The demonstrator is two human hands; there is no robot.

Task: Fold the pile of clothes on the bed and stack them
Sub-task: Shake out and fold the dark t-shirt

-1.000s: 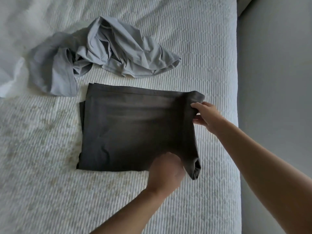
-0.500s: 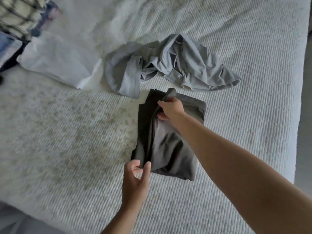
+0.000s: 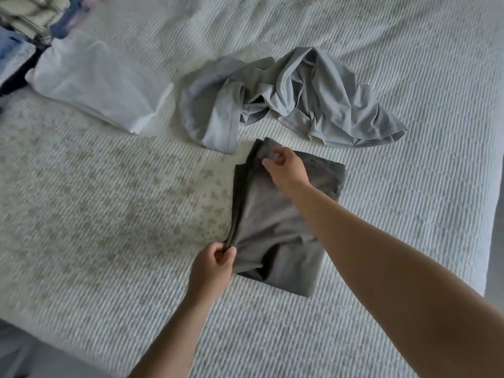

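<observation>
Right now a dark grey cotton garment, folded into a narrow upright rectangle, lies on the white ribbed bedspread a little right of the middle of the view. Both hands are on it. The left hand pinches the near left corner of the folded layers between thumb and curled fingers, lifting that edge slightly so the stacked plies show as a dark seam running up the left side. The right hand, reaching in over a long bare forearm, grips the far left corner with its fingers bent round a small peak of cloth. The garment's right half lies flat on the cover, with a soft crease near the bottom.

Just beyond it, touching or nearly so at the far corner, sprawls a crumpled light grey jersey shirt (unfolded, one hemmed edge turned toward the camera). To its left sits a folded white garment, a neat slanted rectangle. In the top left corner a heap of mixed clothes shows plaid, blue and dark fabric, partly cut off by the frame edge.
</observation>
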